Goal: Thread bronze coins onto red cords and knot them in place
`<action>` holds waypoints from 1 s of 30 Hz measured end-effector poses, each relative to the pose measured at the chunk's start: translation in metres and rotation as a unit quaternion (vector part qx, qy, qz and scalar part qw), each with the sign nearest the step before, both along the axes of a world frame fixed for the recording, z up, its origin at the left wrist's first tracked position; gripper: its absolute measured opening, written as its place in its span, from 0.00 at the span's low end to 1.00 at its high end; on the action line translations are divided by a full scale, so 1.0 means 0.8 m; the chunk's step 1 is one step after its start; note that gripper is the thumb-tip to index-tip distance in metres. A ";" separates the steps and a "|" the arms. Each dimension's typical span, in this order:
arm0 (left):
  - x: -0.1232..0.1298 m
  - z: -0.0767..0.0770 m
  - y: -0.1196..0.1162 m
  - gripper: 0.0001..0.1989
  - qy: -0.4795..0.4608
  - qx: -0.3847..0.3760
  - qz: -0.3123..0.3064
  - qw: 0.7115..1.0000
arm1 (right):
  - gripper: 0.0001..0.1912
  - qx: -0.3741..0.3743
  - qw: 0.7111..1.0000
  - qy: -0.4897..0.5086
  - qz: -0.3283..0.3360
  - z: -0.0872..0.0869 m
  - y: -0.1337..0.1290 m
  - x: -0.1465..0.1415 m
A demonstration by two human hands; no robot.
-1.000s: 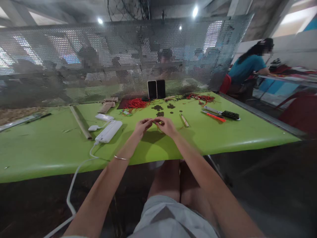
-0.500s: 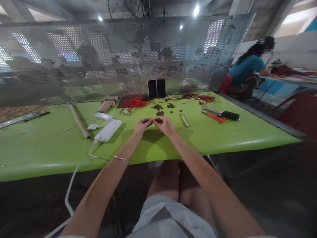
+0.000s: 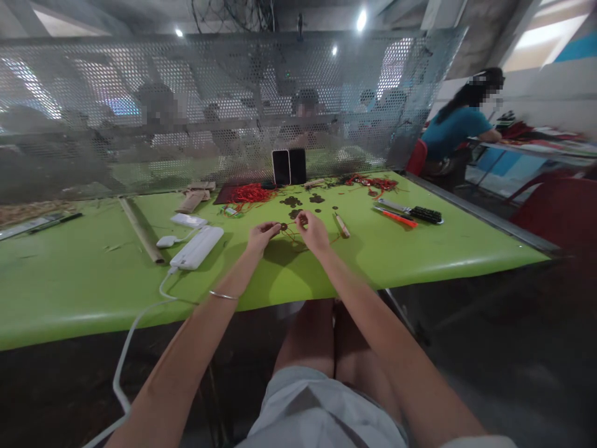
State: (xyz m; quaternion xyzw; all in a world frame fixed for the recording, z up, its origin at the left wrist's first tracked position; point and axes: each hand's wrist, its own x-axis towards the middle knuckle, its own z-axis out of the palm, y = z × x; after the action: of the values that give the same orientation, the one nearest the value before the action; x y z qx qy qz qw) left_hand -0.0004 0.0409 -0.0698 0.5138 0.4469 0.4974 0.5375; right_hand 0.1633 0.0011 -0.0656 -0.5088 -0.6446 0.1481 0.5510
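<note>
Between the fingertips of my left hand (image 3: 263, 236) is a small dark round coin (image 3: 284, 228). My right hand (image 3: 310, 229), just to the right, pinches a thin red cord (image 3: 291, 223) that runs to the coin. Loops of the cord hang below and between the hands, over the green table. Just behind my hands lie small piles of dark coins (image 3: 291, 201), with a few single ones beside them. A wooden-handled tool (image 3: 342, 226) rests to the right of my right hand.
A white power bank (image 3: 198, 247) with cables and a tube (image 3: 141, 230) lie left. Red cords (image 3: 252, 193) and two phones (image 3: 281, 167) stand or lie behind. A cutter (image 3: 395, 216) and black-handled tool (image 3: 425, 214) lie right. A person in blue (image 3: 454, 132) sits beyond the table.
My hands have moved apart, the right one drawing away from the left. The coin and cord between them now show. The view has shifted slightly to the right.
</note>
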 end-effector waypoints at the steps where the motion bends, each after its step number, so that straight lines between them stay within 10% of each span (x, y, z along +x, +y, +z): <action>1: -0.001 0.000 0.001 0.08 0.000 -0.002 0.007 1.000 | 0.05 0.004 1.000 0.022 -0.015 0.001 0.001 0.008; 9: -0.008 0.000 0.006 0.08 -0.006 -0.004 0.045 0.999 | 0.10 0.044 0.965 0.218 -0.139 0.009 -0.004 0.097; 18: -0.012 0.013 -0.004 0.05 -0.024 0.023 0.070 0.997 | 0.09 0.055 0.861 0.409 -0.297 -0.005 -0.026 0.215; 30: -0.009 0.019 -0.006 0.10 -0.028 0.046 0.066 0.996 | 0.03 0.083 0.849 0.344 -0.393 0.002 -0.047 0.210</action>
State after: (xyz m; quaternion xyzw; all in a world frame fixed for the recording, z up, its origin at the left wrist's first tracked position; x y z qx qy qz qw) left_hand -0.0076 0.0362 -0.0546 0.4932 0.4413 0.5660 0.4915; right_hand 0.3310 -0.0365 -0.0641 -0.5889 -0.1699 0.0306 0.7895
